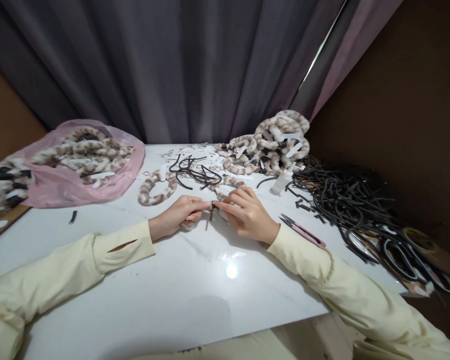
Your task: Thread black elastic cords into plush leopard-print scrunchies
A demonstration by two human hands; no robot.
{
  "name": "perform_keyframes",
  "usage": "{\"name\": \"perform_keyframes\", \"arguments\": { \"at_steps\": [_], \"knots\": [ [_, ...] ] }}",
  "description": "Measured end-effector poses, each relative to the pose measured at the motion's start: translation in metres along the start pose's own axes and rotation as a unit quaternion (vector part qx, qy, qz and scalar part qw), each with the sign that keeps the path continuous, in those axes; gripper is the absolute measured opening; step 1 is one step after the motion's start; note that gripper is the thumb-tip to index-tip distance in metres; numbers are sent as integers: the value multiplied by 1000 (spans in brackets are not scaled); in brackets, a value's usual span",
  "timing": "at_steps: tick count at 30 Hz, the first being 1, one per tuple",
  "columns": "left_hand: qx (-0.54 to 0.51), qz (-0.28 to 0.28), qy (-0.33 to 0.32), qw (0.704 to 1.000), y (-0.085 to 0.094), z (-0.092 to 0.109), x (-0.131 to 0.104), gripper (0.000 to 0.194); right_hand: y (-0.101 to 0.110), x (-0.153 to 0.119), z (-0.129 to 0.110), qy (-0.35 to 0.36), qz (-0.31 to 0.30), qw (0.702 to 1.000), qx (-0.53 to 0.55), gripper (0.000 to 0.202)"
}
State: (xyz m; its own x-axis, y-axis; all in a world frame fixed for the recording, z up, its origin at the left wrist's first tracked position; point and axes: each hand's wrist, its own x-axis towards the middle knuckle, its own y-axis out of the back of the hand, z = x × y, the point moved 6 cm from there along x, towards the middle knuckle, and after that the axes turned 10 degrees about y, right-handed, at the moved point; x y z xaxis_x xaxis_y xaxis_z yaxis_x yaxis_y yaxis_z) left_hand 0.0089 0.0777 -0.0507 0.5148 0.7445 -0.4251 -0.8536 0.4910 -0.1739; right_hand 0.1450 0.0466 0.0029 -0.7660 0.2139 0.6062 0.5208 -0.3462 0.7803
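Observation:
My left hand [178, 215] and my right hand [247, 212] meet over the middle of the table, fingertips almost touching. Between them is a short dark cord [211, 212], one end hanging down. Fur of a brown-and-white furry loop [189, 226] shows beneath my left fingers, which are closed on it. My right thumb and fingers pinch the dark cord at its upper part; the exact joint is hidden by the fingertips. Just behind the hands lie another furry loop [161, 189] with a metal clasp and a loose pile of black cords [195, 172].
A pink plastic bag [131, 182] of furry loops stands at left. Finished-looking furry loops [281, 135] with white tags are heaped at back right, near a small white bottle [282, 181]. Pink-handled snips [303, 231] lie beside my right wrist, by a large black cord heap [345, 195].

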Motion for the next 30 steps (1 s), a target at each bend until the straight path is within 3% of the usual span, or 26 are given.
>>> {"name": "perform_keyframes", "arguments": {
  "at_steps": [5,13,20,26,30],
  "knots": [
    [-5,2,3,1000,0,0,0,34,-3,3,-6,11,-5,1000,-29,20],
    [11,-2,-11,1000,-2,1,0,39,-18,16,-33,136,-70,979,-135,21],
    [88,76,-78,990,-5,5,-6,45,-17,12,-29,103,-34,989,-101,25],
    [204,134,-120,962,-5,11,-10,43,-17,7,-30,92,-56,993,-55,22],
    [283,156,-153,934,-5,15,-11,39,-15,5,-21,37,-31,999,24,20]
  ]
}}
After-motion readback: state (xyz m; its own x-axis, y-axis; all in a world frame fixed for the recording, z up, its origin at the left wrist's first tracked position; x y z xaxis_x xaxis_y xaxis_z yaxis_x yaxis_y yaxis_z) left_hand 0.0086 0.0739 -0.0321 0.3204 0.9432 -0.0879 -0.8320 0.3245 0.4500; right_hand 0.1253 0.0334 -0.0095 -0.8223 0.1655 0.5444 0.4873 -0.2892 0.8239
